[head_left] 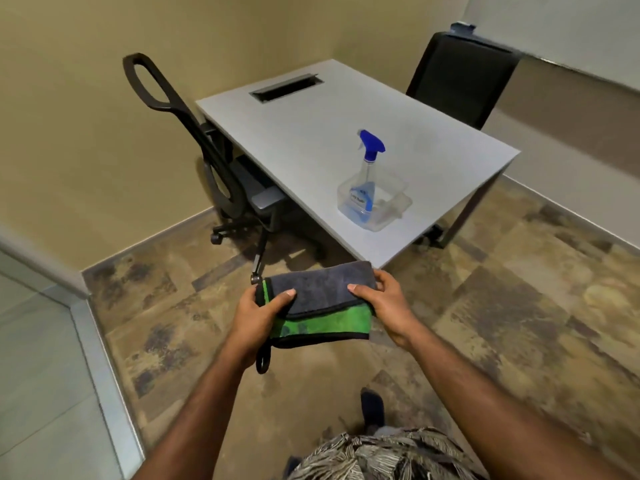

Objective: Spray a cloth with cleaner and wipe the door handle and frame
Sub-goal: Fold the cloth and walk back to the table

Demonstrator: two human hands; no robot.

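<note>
Patterned shirt fabric (381,452) fills the bottom edge, and above it both bare forearms reach forward over the mottled brown floor. Between them hangs the folded microfibre cloth, dark grey on top with a green underside and black edging (320,299), held in the air just short of the near corner of the pale grey rectangular surface (311,133). The left hand (258,315) has its grip closed on the cloth's left end, thumb on the grey face; the right hand (381,303) pinches the right end the same way. A small black hanging loop dangles below the left hand.

Judging by its drape, the cloth is soft, light and limp, so it will sag wherever it is not supported. Keeping it folded into a thick pad and gripping across the whole fold in one palm should serve best for spraying and wiping. It should not slip.

On the surface, beyond the cloth and well apart from it, stands the clear plastic spray bottle with a blue trigger head and blue liquid (367,174). It sits inside a shallow transparent plastic tub (391,207). The bottle looks light and rigid, possibly slick; its neck below the trigger is the natural hold. No door handle or frame is clearly in view.
</note>
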